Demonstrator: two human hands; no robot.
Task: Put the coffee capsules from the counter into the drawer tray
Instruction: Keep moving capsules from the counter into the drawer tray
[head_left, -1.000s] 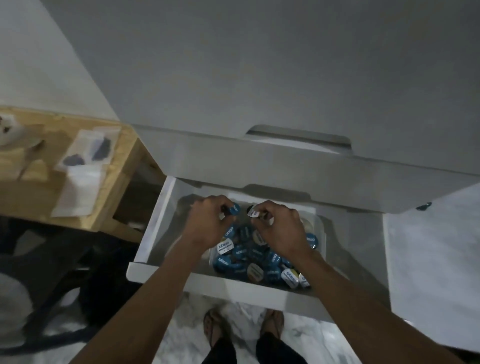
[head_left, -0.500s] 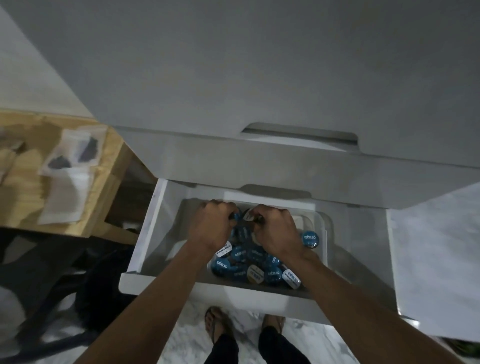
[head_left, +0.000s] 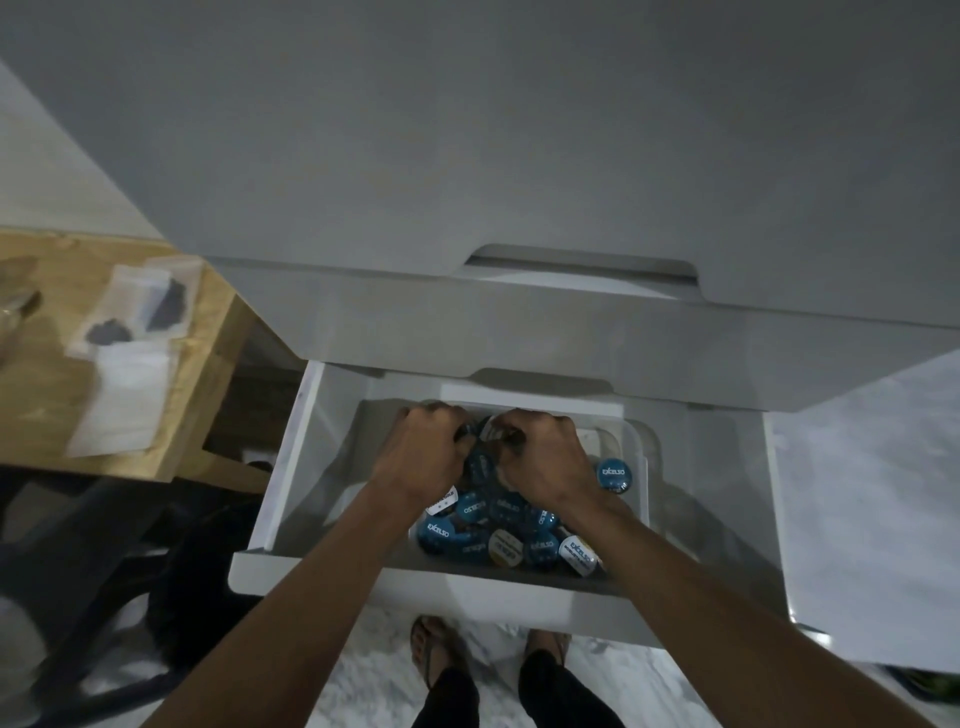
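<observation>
A white drawer (head_left: 291, 467) stands pulled out below me, with a clear plastic tray (head_left: 641, 452) inside. Several blue and white coffee capsules (head_left: 498, 530) lie piled in the tray; one blue capsule (head_left: 613, 474) sits apart at the right. My left hand (head_left: 423, 457) and my right hand (head_left: 543, 460) are both down in the tray over the pile, knuckles up, fingers curled round capsules at the far side. What lies under the palms is hidden.
The grey counter front (head_left: 519, 156) and an upper drawer front (head_left: 571, 343) overhang the open drawer. A wooden table (head_left: 47, 395) with plastic bags (head_left: 135, 343) stands at the left. My sandalled feet (head_left: 431, 654) are on the marble floor right under the drawer's front edge.
Both hands have sunk lower into the tray and closed together over the capsules. The view has shifted slightly to the right.
</observation>
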